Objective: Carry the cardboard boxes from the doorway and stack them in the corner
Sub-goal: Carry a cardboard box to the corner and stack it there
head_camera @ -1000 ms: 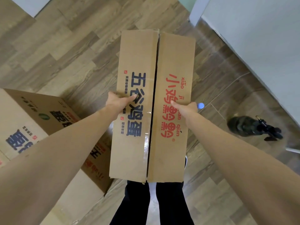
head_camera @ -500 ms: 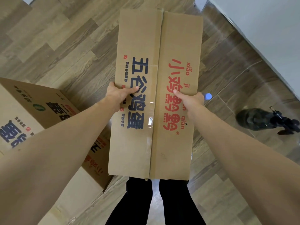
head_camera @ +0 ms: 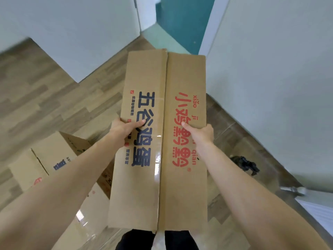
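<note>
Since a second ago we have raised the cardboard box (head_camera: 158,141) off the floor, left hand (head_camera: 124,128) and right hand (head_camera: 200,132) each holding a side edge; keep it level.

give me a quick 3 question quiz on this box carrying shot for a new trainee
1. True or false: the held box is resting on the floor.
2. Which hand has its thumb on the flap with red lettering? A) left hand B) right hand C) neither
3. Fill in: a second cardboard box sits on the floor to the person's ____ side.

Key
1. False: both hands hold it up at its long edges, above the wood floor.
2. B: the right thumb lies on the red-print flap, the left thumb on the dark blue print.
3. Left.
</note>
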